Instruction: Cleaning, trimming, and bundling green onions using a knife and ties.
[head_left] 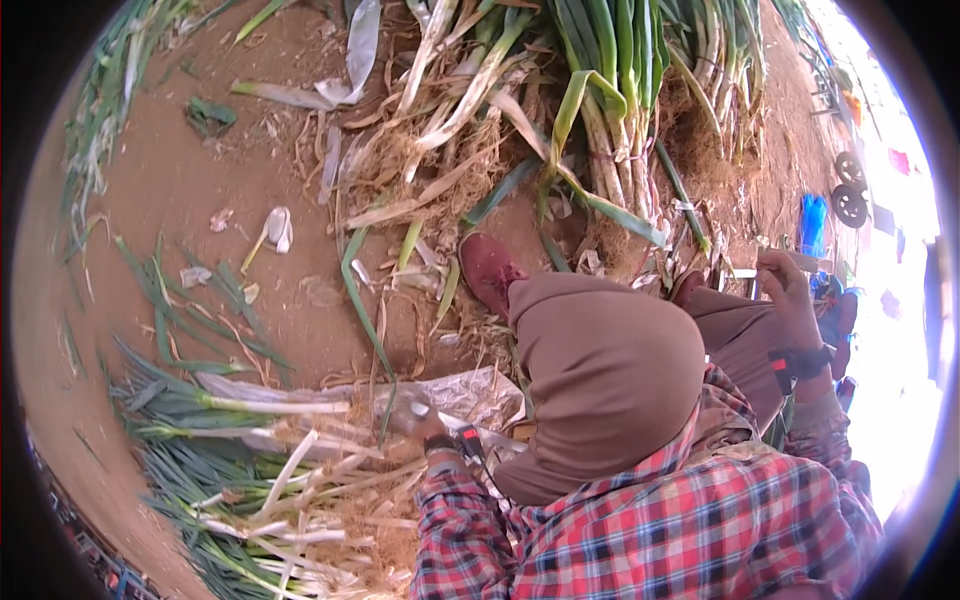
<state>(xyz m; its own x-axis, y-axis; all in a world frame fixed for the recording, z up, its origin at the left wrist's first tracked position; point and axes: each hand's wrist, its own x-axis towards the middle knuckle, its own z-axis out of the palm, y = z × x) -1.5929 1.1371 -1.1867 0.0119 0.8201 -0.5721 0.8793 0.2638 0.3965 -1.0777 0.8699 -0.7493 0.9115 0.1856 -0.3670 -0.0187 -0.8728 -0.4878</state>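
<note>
While the cleaned pile of green onions (250, 470) lies on the bare soil at the lower left, white stalks toward the person, the left hand (428, 425) reaches down beside it onto a crumpled clear plastic sheet (455, 392); its fingers are mostly hidden, so I cannot tell whether they grip anything. The right hand (785, 285) is raised past the knee, fingers curled together around a small pale object too unclear to name, with uncleaned onion bundles (600, 110) lying beyond the red-brown shoe (490, 268).
</note>
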